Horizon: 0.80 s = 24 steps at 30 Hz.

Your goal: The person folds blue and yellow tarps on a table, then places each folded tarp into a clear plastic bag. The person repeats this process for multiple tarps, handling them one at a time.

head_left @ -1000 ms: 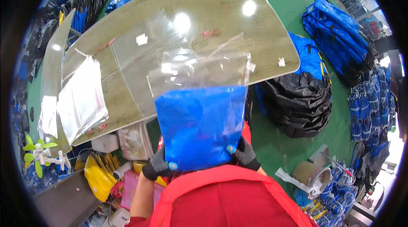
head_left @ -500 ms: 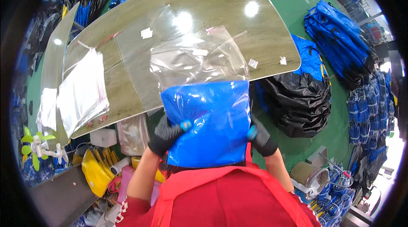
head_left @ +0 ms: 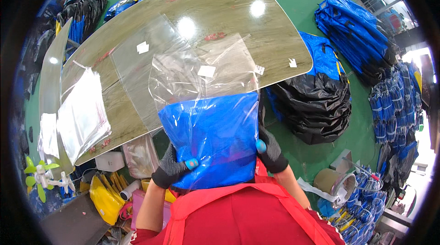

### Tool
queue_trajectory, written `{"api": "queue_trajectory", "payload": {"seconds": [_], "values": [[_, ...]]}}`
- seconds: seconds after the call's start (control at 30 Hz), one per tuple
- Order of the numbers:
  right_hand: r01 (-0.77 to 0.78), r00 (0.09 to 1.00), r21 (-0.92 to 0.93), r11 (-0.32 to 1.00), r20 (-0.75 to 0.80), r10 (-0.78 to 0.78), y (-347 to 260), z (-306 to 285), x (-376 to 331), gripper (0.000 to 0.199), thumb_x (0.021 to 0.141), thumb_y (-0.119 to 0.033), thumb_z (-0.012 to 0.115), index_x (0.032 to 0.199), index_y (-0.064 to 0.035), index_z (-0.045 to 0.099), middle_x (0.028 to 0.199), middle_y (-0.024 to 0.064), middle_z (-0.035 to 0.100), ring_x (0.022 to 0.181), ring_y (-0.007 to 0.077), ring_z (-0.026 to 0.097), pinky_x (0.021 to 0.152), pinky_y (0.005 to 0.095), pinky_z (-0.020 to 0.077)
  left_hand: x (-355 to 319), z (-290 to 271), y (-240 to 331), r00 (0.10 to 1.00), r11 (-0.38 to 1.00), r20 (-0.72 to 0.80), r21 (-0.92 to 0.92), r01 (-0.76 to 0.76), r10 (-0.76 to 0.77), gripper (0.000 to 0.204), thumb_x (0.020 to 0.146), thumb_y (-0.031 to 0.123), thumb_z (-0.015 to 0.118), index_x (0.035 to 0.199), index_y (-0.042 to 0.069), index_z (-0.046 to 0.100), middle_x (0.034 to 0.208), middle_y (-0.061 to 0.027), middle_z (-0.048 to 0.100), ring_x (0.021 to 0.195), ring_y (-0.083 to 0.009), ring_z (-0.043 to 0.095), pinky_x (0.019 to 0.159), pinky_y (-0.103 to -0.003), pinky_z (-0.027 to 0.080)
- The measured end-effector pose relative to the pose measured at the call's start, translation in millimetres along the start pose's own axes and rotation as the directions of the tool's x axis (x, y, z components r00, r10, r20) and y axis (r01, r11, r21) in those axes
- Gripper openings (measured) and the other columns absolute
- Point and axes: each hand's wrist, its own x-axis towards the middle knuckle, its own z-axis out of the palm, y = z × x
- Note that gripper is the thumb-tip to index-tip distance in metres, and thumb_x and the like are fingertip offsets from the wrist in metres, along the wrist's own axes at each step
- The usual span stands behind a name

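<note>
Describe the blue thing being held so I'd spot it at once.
Find the big wood-patterned table, then its edge nearest the person in red. There the dark-gloved left hand and right hand hold a flat blue bundle inside a clear bag. Unlike the blue-and-black pile to its right, it has loose clear plastic beyond its far edge.

Gloves [head_left: 162,176] on both hands [head_left: 272,149]: black cuffs, grey fine-patterned backs, bright blue thumb tips [head_left: 191,163]. Dark red top [head_left: 233,222], some white at the sleeve edges. Brighter red straps [head_left: 176,213] over it.
</note>
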Motion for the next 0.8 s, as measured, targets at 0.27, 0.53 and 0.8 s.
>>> {"api": "queue_trajectory", "payload": {"seconds": [0.27, 0.53, 0.8], "values": [[-0.239, 0.962, 0.019, 0.971, -0.134, 0.239, 49.7, 13.1, -44.0, 0.097, 0.071, -0.036, 0.083, 0.143, 0.0, 0.028, 0.137, 0.0166, 0.046, 0.125, 0.027, 0.046, 0.105, 0.0395, 0.0375, -37.6, 0.9, -34.3, 0.954, 0.951, 0.062, -0.085, 0.298, -0.294, 0.091, 0.068, 0.023, 0.086, 0.141, 0.004, 0.035, 0.13, -0.0117, 0.053, 0.119, -0.0227, 0.051, 0.102, -0.038, 0.041], [-0.119, 0.988, -0.219, 0.968, -0.12, 0.094, 64.4, -26.2, -20.3, 0.073, 0.078, -0.032, 0.078, 0.135, -0.0004, 0.044, 0.119, 0.0133, 0.06, 0.101, 0.0197, 0.06, 0.086, 0.0334, 0.0515, -0.3, 0.9, -16.7, 0.998, 0.998, -0.041, -0.015, 0.056, -0.057, 0.071, 0.078, 0.024, 0.077, 0.135, 0.002, 0.042, 0.124, -0.0131, 0.057, 0.113, -0.0225, 0.056, 0.095, -0.034, 0.046], [0.108, 0.994, -0.202, 0.973, 0.028, -0.105, 0.0, -19.1, 13.9, 0.076, 0.076, -0.033, 0.08, 0.136, -0.0026, 0.044, 0.12, 0.0138, 0.06, 0.102, 0.0202, 0.06, 0.088, 0.0341, 0.0509, 5.1, 12.9, -17.7, 0.998, 0.997, -0.015, -0.044, -0.057, 0.056, 0.071, 0.082, 0.036, 0.074, 0.137, 0.003, 0.043, 0.128, -0.012, 0.056, 0.114, -0.0223, 0.053, 0.099, -0.037, 0.043]]}}
